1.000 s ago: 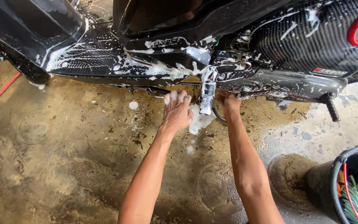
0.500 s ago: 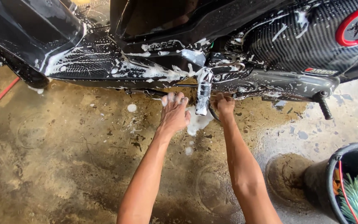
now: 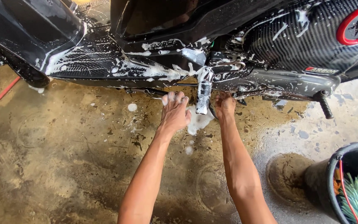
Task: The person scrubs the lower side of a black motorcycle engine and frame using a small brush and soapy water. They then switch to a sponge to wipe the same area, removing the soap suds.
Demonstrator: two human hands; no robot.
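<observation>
My left hand (image 3: 175, 113), fingers together, presses foam under the soapy motorcycle (image 3: 162, 54) at twelve o'clock; right hand (image 3: 225, 105) beside the footpeg (image 3: 203, 96), its fingers' grip I cannot tell.

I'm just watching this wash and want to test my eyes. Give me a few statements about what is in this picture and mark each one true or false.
1. The motorcycle is streaked with white soap foam. True.
2. Both hands reach under the machine's lower edge, the left hand beside the foamy footpeg. True.
3. The right hand holds a garden hose. False: no hose is in it; its fingers are partly hidden under the bodywork.
4. The bucket stands at the far left. False: it stands at the lower right.
5. The concrete floor is wet. True.
</observation>
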